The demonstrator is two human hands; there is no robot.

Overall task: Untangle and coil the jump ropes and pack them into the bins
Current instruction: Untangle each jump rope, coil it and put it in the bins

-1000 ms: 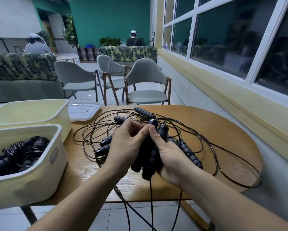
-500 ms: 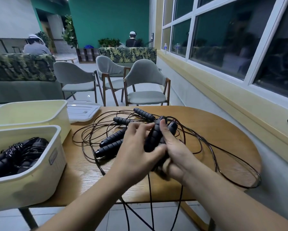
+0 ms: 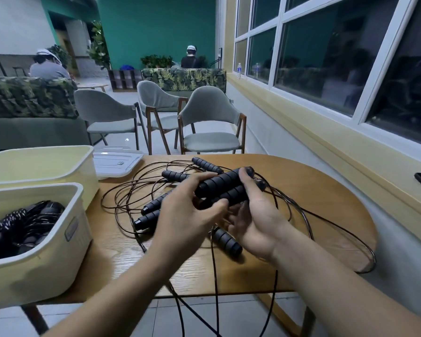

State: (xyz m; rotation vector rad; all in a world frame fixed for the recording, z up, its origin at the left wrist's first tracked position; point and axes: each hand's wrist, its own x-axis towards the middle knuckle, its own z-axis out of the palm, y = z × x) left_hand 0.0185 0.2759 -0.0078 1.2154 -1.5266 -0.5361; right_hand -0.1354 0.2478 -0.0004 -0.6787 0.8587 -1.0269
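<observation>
Foam-wrapped handles (image 3: pixel 223 188), light and stiff, are held over the table (image 3: pixel 314 190) mid-tangle: your right hand (image 3: pixel 255 215) is wrapped round them, left hand (image 3: pixel 187 215) pinching their lower ends. Thin cord (image 3: pixel 215 276) looks springy and slick, so grip the foam, not the cord

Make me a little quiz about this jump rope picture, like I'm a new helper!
1. True or false: the near bin already has black ropes inside.
2. What do the left hand and right hand hold together? A) two black handles B) a white lid C) a bottle
3. How many grey chairs stand beyond the table?
Key: 1 true; 2 A; 3 three.
</observation>
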